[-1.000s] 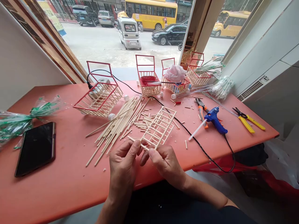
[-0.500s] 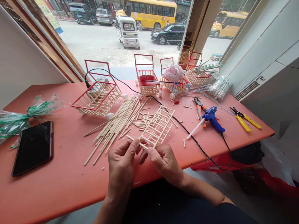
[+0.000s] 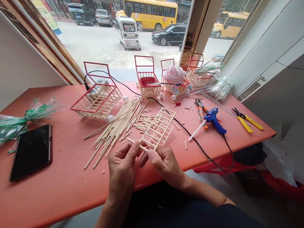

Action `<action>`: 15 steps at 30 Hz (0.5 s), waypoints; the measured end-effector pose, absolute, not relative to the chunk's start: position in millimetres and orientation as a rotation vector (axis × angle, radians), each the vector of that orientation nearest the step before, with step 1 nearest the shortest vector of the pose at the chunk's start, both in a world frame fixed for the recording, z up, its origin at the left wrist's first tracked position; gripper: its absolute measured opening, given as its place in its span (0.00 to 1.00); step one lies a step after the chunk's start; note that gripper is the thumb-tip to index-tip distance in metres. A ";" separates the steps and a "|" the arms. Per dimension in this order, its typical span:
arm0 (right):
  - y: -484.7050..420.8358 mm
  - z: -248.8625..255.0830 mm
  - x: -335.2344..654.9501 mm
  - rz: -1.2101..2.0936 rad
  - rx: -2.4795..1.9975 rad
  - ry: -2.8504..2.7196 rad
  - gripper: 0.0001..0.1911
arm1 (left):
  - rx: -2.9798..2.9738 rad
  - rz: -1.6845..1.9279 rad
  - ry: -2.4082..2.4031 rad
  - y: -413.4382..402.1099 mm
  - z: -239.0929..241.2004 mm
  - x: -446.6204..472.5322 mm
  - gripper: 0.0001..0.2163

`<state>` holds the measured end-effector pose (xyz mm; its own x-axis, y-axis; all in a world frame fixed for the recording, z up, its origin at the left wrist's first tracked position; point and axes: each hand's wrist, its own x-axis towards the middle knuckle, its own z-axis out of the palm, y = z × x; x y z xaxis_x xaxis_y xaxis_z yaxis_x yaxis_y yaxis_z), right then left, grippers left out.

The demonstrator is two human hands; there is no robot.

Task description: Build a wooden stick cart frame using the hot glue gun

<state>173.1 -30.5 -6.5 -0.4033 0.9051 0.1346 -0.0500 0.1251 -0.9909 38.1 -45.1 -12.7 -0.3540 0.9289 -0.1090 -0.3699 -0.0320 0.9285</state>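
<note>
A small wooden stick frame point(image 3: 158, 128), built like a lattice of pale rods, is held above the front of the table. My left hand point(image 3: 124, 158) pinches its near left corner, where one rod sticks out to the left. At the near right corner, my right hand point(image 3: 165, 161) grips the frame between thumb and fingers. Beyond the frame lie short cut stick pieces point(image 3: 141, 124). Long wooden sticks point(image 3: 114, 133) are spread out to the left of it. Some fingertips are hidden beneath the frame.
Miniature stick carts with red rims point(image 3: 97, 95) stand along the back. On the right lie a blue glue gun point(image 3: 215, 120) with its black cord, orange-handled pliers point(image 3: 200, 109) and yellow-handled pliers point(image 3: 245, 122). A phone point(image 3: 32, 152) and plastic packaging point(image 3: 26, 117) are at left.
The whole view has shifted slightly, with things appearing a little further left. Both hands keep the same grip on the stick frame.
</note>
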 end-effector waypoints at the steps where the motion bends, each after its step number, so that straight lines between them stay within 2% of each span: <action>1: -30.3 -6.3 172.9 1.418 -0.857 -1.542 0.25 | 0.693 1.602 1.190 -45.0 -12.1 38.3 0.18; 15: -30.8 -4.7 170.8 1.445 -0.807 -1.510 0.25 | 0.716 1.609 1.201 -45.3 -11.1 37.7 0.17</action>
